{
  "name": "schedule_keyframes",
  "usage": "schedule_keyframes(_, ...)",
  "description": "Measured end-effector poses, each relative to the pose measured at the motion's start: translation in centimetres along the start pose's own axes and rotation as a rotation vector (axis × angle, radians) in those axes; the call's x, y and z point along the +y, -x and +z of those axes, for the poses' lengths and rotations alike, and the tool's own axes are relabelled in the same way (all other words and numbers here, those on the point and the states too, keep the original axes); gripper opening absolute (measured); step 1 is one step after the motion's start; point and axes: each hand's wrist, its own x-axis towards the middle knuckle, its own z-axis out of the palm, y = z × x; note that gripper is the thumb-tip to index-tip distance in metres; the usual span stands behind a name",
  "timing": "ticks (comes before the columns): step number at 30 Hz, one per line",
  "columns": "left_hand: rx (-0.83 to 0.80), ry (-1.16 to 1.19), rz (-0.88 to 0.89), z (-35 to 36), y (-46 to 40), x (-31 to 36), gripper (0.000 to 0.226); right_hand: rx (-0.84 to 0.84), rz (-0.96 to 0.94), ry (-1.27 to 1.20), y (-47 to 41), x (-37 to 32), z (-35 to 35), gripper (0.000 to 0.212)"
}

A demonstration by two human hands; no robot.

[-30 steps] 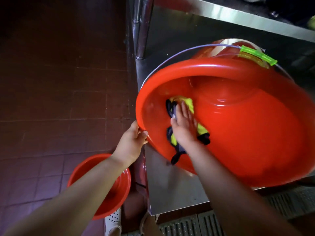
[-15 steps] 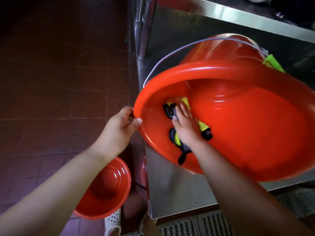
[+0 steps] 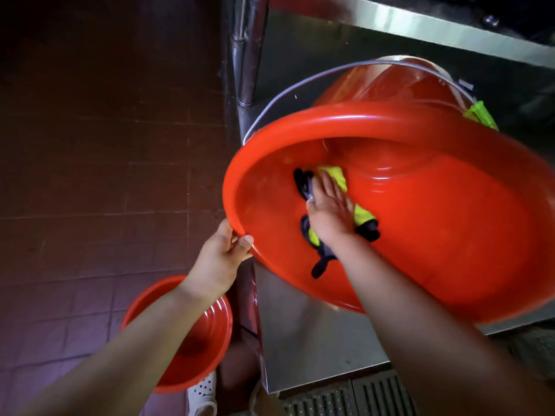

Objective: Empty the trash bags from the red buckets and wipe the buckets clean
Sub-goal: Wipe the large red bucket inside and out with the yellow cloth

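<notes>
Since a second ago my right hand [image 3: 330,213] has slid the yellow-and-black cloth [image 3: 332,175] a bit deeper up the inside wall of the big red bucket [image 3: 420,235], palm flat, fingers spread, pressing the cloth rather than gripping it. My left hand [image 3: 223,252] shifted along the rim and has its grip clamped there, tilting the bucket toward me. No bag inside, so we're mid-wipe, I'd say. Second bucket [image 3: 192,352] sits on the floor below my left wrist.

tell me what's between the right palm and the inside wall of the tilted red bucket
In the head view, a yellow and dark cloth lies pressed flat between the right hand and the bucket wall.
</notes>
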Motion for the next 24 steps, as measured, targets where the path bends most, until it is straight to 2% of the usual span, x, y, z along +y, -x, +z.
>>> schedule_keyframes(5, 0.037, 0.038, 0.047, 0.0, -0.3, -0.2, 0.028, 0.029, -0.226, -0.117, 10.1, -3.5, 2.7, 0.063)
schedule_keyframes(9, 0.046, -0.081, 0.128, -0.7, -0.1, 0.2, 0.025, 0.02, -0.296, -0.178, 12.1, -3.6, 2.7, 0.065)
schedule_keyframes(12, 0.037, -0.114, 0.166, -1.5, -0.2, 1.2, 0.016, 0.012, -0.237, -0.154, 9.7, -2.5, 2.3, 0.059)
schedule_keyframes(16, 0.037, -0.258, 0.244, -2.6, -0.2, 2.8, 0.029, -0.005, -0.046, -0.085, 3.7, -0.3, 1.2, 0.054)
schedule_keyframes(19, 0.052, -0.327, 0.304, -3.0, -0.2, 3.3, 0.023, -0.027, 0.062, -0.045, -0.5, 1.8, -0.2, 0.054)
schedule_keyframes(24, 0.112, -0.216, 0.297, -2.2, -0.1, 2.1, 0.011, -0.018, 0.103, 0.062, -3.1, 3.1, -0.3, 0.055)
